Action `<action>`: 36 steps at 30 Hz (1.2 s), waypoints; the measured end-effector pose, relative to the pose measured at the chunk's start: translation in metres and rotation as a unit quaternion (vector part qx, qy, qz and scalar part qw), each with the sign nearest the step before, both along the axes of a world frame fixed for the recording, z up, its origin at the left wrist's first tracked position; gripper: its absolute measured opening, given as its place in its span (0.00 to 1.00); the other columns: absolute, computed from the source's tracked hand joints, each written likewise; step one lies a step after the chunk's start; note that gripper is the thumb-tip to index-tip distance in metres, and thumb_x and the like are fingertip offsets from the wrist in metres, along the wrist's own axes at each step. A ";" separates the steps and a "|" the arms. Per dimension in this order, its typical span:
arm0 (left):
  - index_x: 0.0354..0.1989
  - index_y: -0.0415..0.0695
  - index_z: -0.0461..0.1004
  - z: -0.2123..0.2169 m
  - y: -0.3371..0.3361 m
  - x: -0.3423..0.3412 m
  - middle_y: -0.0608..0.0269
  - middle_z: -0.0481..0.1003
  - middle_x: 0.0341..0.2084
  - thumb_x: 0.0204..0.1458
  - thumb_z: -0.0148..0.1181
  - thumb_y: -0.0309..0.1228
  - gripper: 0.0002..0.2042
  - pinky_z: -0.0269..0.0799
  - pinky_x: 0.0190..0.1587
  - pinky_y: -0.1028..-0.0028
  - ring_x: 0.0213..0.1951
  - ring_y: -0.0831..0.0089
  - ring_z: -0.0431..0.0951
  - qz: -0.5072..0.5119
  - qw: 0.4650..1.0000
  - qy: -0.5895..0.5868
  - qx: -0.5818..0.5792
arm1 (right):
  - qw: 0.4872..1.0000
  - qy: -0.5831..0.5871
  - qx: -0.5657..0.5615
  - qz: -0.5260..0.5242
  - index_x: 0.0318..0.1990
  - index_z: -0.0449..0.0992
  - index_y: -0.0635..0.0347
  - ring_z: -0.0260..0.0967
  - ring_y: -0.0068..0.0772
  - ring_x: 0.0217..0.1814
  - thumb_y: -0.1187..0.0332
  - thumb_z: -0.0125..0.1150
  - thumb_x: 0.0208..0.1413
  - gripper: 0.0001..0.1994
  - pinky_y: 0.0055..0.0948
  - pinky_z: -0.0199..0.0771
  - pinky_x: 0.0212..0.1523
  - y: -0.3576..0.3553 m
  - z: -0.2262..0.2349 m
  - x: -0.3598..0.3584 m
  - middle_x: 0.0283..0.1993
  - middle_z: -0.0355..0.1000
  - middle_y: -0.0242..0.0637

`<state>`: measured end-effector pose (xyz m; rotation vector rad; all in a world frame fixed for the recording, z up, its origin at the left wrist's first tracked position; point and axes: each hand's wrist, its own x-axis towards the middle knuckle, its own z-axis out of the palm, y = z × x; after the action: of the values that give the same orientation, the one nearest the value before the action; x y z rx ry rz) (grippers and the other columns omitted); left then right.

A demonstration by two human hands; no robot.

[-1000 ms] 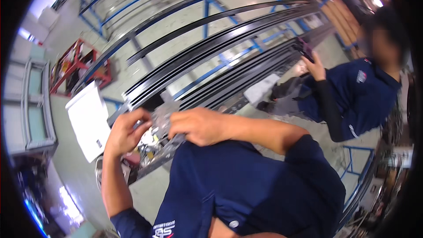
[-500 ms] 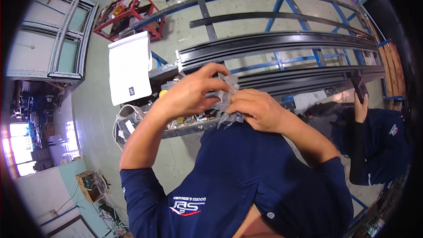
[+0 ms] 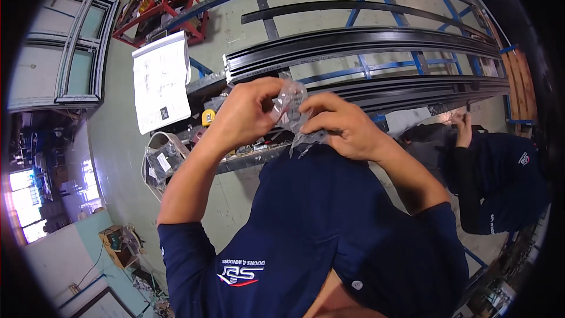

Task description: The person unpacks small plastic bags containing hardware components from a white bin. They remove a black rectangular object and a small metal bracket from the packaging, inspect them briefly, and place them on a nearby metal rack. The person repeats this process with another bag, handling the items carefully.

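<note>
A crumpled clear plastic bag (image 3: 291, 101) is held up between my hands, in front of my chest. My left hand (image 3: 250, 112) pinches its left side with thumb and fingers. From the other side, my right hand (image 3: 346, 129) grips the bag with curled fingers, and a loose flap of plastic hangs beneath it. I cannot make out whether anything is inside. Just beyond my hands lie long black profiles (image 3: 376, 44), resting across a rack. A yellow tape measure (image 3: 208, 118) sits to the left of my left forearm, among small parts.
White paper sheets (image 3: 160, 85) stand at the left by the bench edge (image 3: 250, 160). Below them hangs a clear bag of parts (image 3: 163, 159). Blue rack legs (image 3: 360, 3) and a red cart (image 3: 162, 12) are farther off. A co-worker (image 3: 500, 171) is at the right.
My left fingers, spread apart before, have closed on the bag. The bag has been lifted and bunched between my hands. The co-worker's hand has shifted, and the dark flat object no longer shows clearly.
</note>
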<state>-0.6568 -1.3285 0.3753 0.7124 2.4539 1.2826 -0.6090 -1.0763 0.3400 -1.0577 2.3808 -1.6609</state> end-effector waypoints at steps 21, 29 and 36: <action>0.53 0.37 0.79 -0.030 0.059 0.009 0.50 0.77 0.49 0.46 0.67 0.20 0.21 0.78 0.38 0.69 0.31 0.63 0.80 0.200 0.975 0.047 0.086 | 0.908 -0.075 -0.216 -0.350 0.45 0.66 0.61 0.63 0.18 0.39 0.76 0.71 0.56 0.17 0.22 0.70 0.39 -0.023 -0.014 0.008 0.39 0.65 0.28; 0.58 0.35 0.74 -0.030 0.066 0.016 0.48 0.70 0.57 0.47 0.66 0.17 0.26 0.80 0.40 0.69 0.35 0.60 0.81 0.176 0.982 0.045 0.050 | 0.915 -0.055 -0.160 -0.367 0.44 0.66 0.62 0.66 0.17 0.36 0.76 0.72 0.54 0.17 0.23 0.72 0.36 -0.027 0.004 0.011 0.36 0.67 0.30; 0.60 0.40 0.73 -0.052 0.074 0.021 0.46 0.67 0.59 0.48 0.70 0.21 0.28 0.81 0.41 0.68 0.48 0.54 0.80 0.156 0.982 0.107 0.000 | 0.928 -0.071 -0.164 -0.326 0.47 0.63 0.62 0.67 0.17 0.41 0.82 0.67 0.56 0.18 0.20 0.73 0.40 -0.035 -0.004 0.005 0.41 0.64 0.30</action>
<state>-0.6356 -1.2549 0.3237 0.5009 2.8304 1.3748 -0.6036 -1.1114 0.3358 -0.1142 2.5696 -2.2949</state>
